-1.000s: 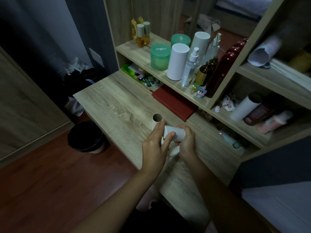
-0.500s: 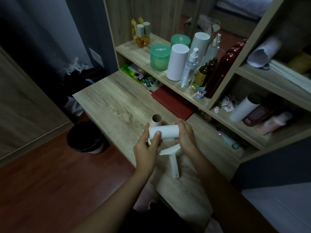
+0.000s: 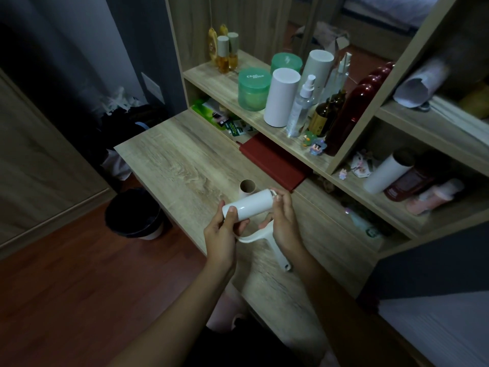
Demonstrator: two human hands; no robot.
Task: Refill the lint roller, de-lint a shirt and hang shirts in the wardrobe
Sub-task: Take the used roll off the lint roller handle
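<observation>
Nearest to me, my left hand (image 3: 221, 235) wraps its fingers around the near end of the white refill roll (image 3: 248, 207), thumb pressed on its glossy, smooth face. My right hand (image 3: 284, 221) pinches the far end of the roll with thumb and fingertips, right where the roller's end piece shows. Below the roll hangs the lint roller frame (image 3: 267, 241), white moulded plastic with a curved arm and a straight handle pointing back toward me over the table (image 3: 169, 160).

I judge I am in the refill step: the fresh roll looks seated or nearly seated on the frame, though I cannot tell whether it has clicked home. The next move calls for pushing the roll fully along its axle while steadying the frame, then peeling the outer wrap.

Just beyond the roll stands the empty cardboard core (image 3: 247, 187), a dull brown tube, upright on the matte wood-grain table. Further back lies a flat red book (image 3: 275, 162), half under the shelf. On the shelf above stand a translucent green jar (image 3: 253, 90), a white cylinder (image 3: 280, 98) and a clear spray bottle (image 3: 301, 107). A dark round waste bin (image 3: 133, 213) sits on the floor at left.
</observation>
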